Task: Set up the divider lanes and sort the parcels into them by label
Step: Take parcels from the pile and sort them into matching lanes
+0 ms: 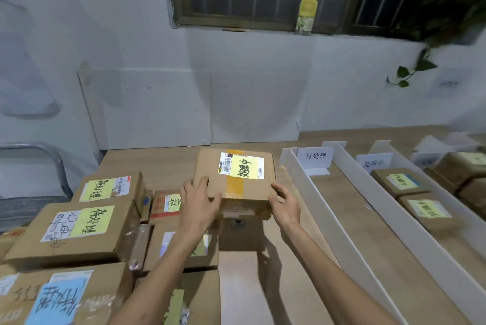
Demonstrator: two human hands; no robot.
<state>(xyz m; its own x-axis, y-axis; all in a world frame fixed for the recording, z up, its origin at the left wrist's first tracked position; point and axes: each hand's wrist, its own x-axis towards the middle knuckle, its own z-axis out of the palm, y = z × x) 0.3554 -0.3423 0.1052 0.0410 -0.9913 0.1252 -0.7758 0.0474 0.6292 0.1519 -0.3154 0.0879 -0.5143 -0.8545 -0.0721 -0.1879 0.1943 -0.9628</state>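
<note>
Parcel (pixel 234 184) labelled 处理中 sits gripped between left hand (pixel 197 202) and right hand (pixel 286 203).

Left hand (pixel 196 203): bare and slender-fingered, its back and knuckles showing to the camera.
Right hand (pixel 285 205): bare too, its back and thumb showing, the fingers mostly hiding from view.
Left forearm (pixel 163 266): lean, running uncovered down to the frame's lower edge.
Right forearm (pixel 328 266): likewise showing uncovered along its whole visible length, with skin only at the wrist.
</note>
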